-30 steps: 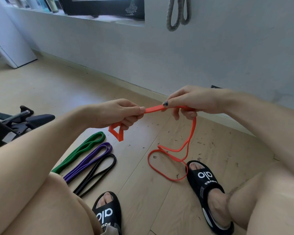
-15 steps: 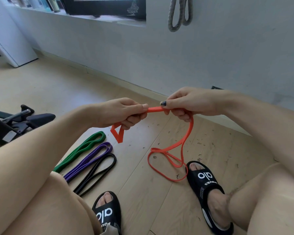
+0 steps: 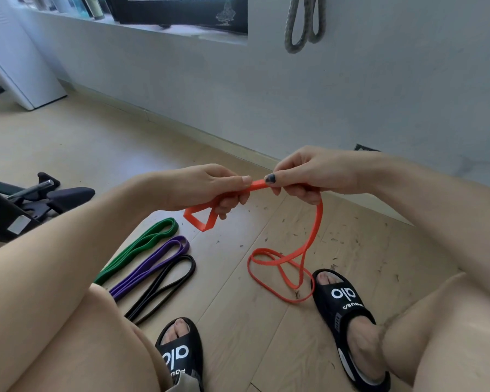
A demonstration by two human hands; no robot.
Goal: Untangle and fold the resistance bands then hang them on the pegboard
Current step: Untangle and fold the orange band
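An orange resistance band runs between both hands above the wooden floor. My left hand grips one end, a small folded loop hanging below its fingers. My right hand pinches the band close beside the left. From there the band drops and lies in crossed loops on the floor by my right foot. Folded green, purple and black bands lie side by side on the floor at the left. A grey band hangs on the wall above; the pegboard is out of view.
My two feet in black slides stand on the floor, knees at both lower corners. A black chair base sits at the left. The grey wall and skirting run close ahead, with a window sill above and a white panel at far left.
My hands have drawn closer together, shortening the band's stretch between them. The hanging part has slackened and more of it has settled into crossed loops on the floor.
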